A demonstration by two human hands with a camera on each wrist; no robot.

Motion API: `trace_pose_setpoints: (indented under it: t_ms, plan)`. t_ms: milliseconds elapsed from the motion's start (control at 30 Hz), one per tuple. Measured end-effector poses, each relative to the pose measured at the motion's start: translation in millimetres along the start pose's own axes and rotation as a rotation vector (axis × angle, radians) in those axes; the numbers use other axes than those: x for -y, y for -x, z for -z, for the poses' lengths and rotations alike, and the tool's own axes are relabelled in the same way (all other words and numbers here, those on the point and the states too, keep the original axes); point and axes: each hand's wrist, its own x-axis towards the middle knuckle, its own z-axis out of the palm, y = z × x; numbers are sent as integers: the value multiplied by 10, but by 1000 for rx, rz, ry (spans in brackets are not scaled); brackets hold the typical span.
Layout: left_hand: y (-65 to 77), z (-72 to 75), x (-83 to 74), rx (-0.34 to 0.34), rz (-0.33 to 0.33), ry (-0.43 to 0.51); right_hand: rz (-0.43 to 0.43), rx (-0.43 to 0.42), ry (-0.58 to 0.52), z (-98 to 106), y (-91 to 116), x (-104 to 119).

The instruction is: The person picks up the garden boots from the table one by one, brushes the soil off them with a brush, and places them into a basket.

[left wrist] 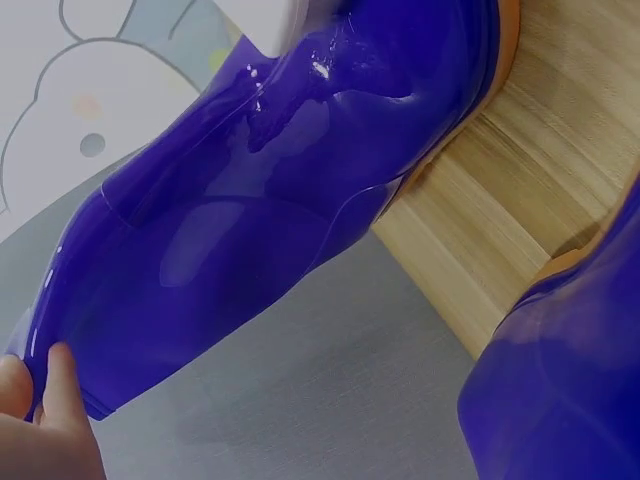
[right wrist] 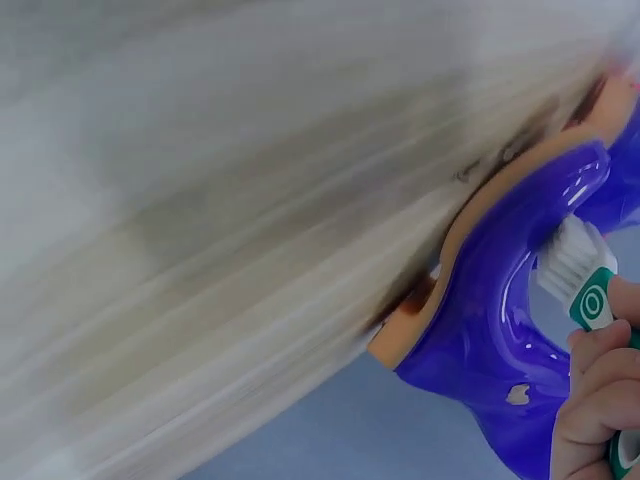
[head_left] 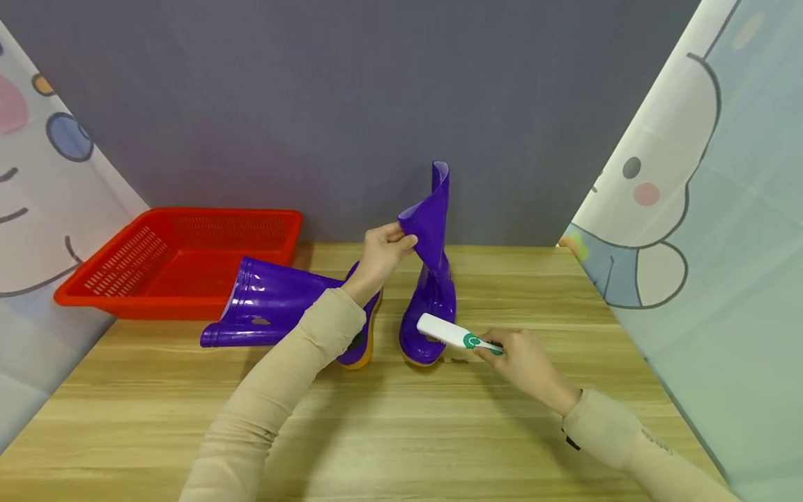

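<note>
A purple rain boot with an orange sole stands upright on the table, its toe toward me. My left hand pinches the rim of its shaft between thumb and fingers; the left wrist view shows this pinch on the boot's edge. In my right hand is a white brush with a green-marked handle. Its bristles touch the top of the boot's foot in the right wrist view. The second purple boot lies on its side to the left, partly behind my left forearm.
A red plastic basket with slotted walls stands at the back left. The wooden table ends at a grey wall. Dark marks show on the wood beside the standing boot's toe. Cartoon-printed sheets hang at both sides.
</note>
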Motion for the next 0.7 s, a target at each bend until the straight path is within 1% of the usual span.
trace_pose_setpoints:
  t_ms: [100, 233, 433, 567, 700]
  plan:
    - [4, -9, -3, -20, -11, -20, 7, -16, -4, -1, 33, 6]
    - [7, -15, -8, -35, -11, -33, -32, -4, -29, 9, 65, 26]
    - [9, -9, -16, -32, -13, -27, -65, -6, -31, 14, 109, 25]
    - [9, -3, -17, -29, -7, -23, -70, -18, -32, 21, 146, 12]
    - [19, -11, -16, -39, -19, -35, -63, -38, -29, 34, 198, 1]
